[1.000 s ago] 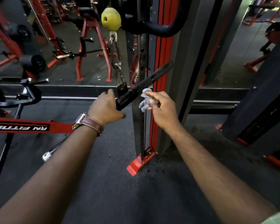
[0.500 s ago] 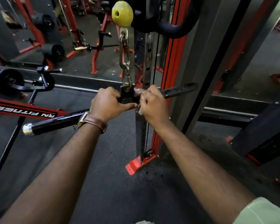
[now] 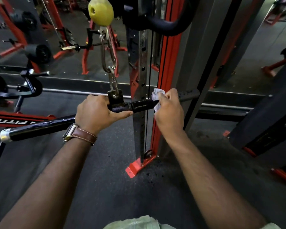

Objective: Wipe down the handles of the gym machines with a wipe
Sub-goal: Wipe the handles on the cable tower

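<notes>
The bar (image 3: 142, 104) runs straight across the chrome upright (image 3: 139, 80), with the red post (image 3: 165, 63) and grey column (image 3: 193, 63) crowding just behind its right half. Above its middle hang the chain (image 3: 111, 63) and yellow ball (image 3: 100, 10), blocking that approach. Below the bar, open dark floor (image 3: 106, 187) leaves room on the near side.

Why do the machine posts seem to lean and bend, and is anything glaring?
Head view: the wide-angle lens bows the red upright and grey posts; dim gym light, glare only on the bar and its end cap; the hands and wipe are fairly sharp.
</notes>
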`<state>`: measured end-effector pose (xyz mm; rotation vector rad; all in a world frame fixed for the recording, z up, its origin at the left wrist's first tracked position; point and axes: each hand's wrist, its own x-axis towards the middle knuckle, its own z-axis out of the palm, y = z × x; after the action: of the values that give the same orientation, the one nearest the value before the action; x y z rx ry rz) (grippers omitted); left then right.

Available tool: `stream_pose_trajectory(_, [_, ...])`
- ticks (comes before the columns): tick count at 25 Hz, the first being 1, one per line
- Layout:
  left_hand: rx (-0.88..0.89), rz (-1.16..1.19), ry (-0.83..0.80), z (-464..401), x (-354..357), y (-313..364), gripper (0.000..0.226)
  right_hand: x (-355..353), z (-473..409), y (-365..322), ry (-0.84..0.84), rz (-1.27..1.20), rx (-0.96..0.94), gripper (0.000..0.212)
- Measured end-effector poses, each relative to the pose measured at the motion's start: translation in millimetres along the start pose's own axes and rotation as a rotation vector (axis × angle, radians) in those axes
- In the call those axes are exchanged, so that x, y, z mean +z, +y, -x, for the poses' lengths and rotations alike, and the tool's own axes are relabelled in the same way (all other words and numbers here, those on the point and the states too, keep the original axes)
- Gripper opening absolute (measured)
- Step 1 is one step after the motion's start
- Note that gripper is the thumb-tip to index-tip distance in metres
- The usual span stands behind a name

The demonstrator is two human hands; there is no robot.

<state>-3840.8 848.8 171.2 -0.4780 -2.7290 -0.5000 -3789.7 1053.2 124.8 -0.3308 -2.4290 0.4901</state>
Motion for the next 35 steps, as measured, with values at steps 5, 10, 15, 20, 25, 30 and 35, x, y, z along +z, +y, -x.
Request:
stream_pose_trajectory(5, [0.044, -0.031, 0.036, -3.1, 7.3, -11.1, 0.074, 25.0, 32.0, -48.9, -0.018, -0.035, -0.261, 0.049])
stream_pose_trajectory(10, [0.079, -0.067, 0.023, -8.1, 8.3, -24.0, 0.081, -4.6, 7.7, 23.9, 0.159, 0.162, 0.124, 0.041])
stream_pose_trajectory(15, [0.099, -0.092, 0.02, -16.6, 12.1, -26.3, 0.083, 33.8, 35.0, -41.9, 0.073, -0.001, -0.231, 0.049])
stream_pose_trajectory(20, [0.143, -0.135, -0.024, -19.6, 12.3, -31.4, 0.09, 17.5, 13.5, -3.4, 0.239, 0.113, 0.13, 0.047])
stream_pose_trajectory(25, [0.14, -0.074, -0.044, -21.1, 8.5, -29.4, 0.082, 33.1, 26.0, -32.1, 0.153, 0.063, -0.141, 0.045])
stream_pose_trajectory(30, [0.109, -0.059, -0.069, -14.4, 6.2, -25.6, 0.083, 34.3, 28.6, -8.3, 0.384, -0.328, 0.248, 0.04])
stream_pose_trajectory(35, [0.003, -0.021, -0.061, -4.8, 7.2, -10.1, 0.086, 31.0, 27.8, -50.1, 0.563, -1.477, 0.976, 0.03])
